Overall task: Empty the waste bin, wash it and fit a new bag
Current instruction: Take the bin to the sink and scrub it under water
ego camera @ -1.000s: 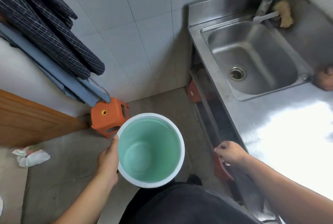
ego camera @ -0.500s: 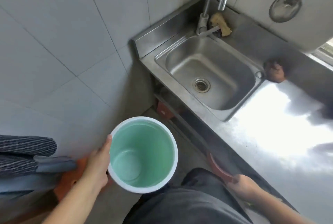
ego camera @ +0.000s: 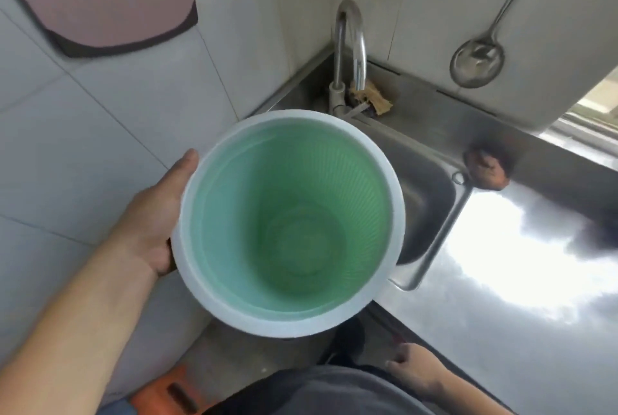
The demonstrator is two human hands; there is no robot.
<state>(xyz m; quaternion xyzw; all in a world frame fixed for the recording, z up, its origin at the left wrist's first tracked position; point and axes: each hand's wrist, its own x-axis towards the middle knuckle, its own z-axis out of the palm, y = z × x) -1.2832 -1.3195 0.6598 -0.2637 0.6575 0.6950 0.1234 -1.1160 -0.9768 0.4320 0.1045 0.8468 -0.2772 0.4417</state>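
Change: waste bin has come up from down by the floor to the near-left corner of the sink; view has swung up to the tap.
Bin state: empty, no bag inside, green ribbed wall and bare base showing; mouth faces up toward the camera.
Left hand: grip clamped on the bin's white rim and outer wall, thumb along the rim.
Right hand: low by the worktop edge, fingers loosely spread, holding nothing.
Task meaning: emptying looks done; wash step about to begin, bin not yet under the spout, no water visibly running.
Surface: steel worktop, strong glare, a brownish lump at the sink's far corner, can't tell what.
Room: tiled walls, ladle hanging, scrubber behind the tap, orange stool on the floor.
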